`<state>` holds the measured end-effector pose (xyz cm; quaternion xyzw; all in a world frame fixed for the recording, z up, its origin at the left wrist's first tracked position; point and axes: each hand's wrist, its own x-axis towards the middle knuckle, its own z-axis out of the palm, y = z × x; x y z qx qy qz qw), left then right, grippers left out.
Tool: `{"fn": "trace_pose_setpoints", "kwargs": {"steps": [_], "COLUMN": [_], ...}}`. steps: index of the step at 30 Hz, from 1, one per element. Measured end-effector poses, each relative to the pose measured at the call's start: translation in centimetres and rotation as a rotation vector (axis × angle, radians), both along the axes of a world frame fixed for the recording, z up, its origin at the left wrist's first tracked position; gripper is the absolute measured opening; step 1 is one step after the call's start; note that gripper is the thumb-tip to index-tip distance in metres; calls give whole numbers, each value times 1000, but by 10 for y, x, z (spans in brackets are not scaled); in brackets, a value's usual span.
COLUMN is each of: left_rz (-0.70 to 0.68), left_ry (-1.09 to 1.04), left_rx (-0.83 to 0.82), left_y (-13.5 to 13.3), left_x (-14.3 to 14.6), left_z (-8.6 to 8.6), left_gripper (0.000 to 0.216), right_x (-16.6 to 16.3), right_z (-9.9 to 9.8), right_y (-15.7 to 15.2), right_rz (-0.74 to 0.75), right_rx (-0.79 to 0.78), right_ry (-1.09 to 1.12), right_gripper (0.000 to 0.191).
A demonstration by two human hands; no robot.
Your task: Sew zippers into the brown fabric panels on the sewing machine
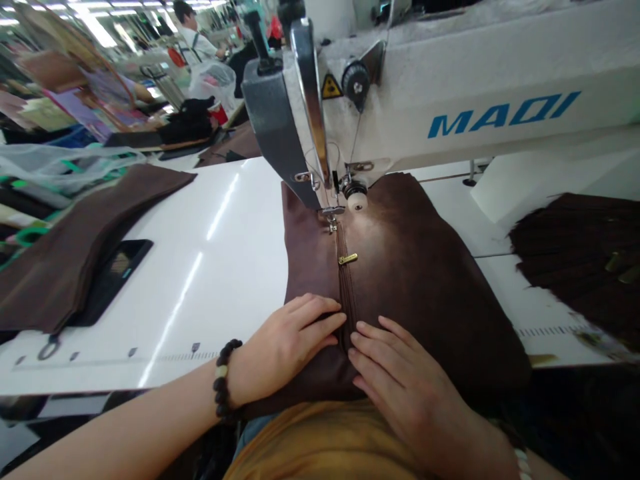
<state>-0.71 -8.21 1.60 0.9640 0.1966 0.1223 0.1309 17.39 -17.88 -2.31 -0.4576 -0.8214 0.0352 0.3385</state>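
Note:
A brown leather piece (415, 267) with a zipper (345, 280) and a gold pull (348, 259) lies under the presser foot (330, 217) of a white MAQI sewing machine (450, 87). My left hand (285, 343) lies flat on the leather just left of the zipper, fingers stretched out and together. My right hand (400, 380) rests flat on the leather right of the zipper, fingers extended. Neither hand grips anything. A dark bead bracelet (223, 387) circles my left wrist.
A stack of brown fabric pieces (75, 253) lies on the white table (210, 280) at left, over a black phone (117, 270). More dark brown pieces (580, 260) are piled at right. Another person works at tables in the far background.

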Motion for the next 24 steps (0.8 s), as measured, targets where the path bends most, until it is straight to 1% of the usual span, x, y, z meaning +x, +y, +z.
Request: {"fn": "trace_pose_setpoints", "kwargs": {"steps": [4, 7, 10, 17, 24], "left_rz": [-19, -28, -53, -102, -62], "left_ry": [28, 26, 26, 9, 60], "left_rx": [19, 32, 63, 123, 101], "left_y": [-5, -7, -10, -21, -26], "left_x": [-2, -5, -9, -16, -12], "left_z": [-3, -4, -6, -9, -9], "left_gripper": [28, 30, 31, 35, 37], "right_x": [2, 5, 9, 13, 16], "right_z": [1, 4, 9, 13, 16], "right_y": [-2, -3, -3, -1, -1], "right_rz": [29, 66, 103, 162, 216], "right_rx": [16, 9, 43, 109, 68], "right_ry": [-72, -92, -110, -125, -138], "right_gripper": [26, 28, 32, 26, 26]}}
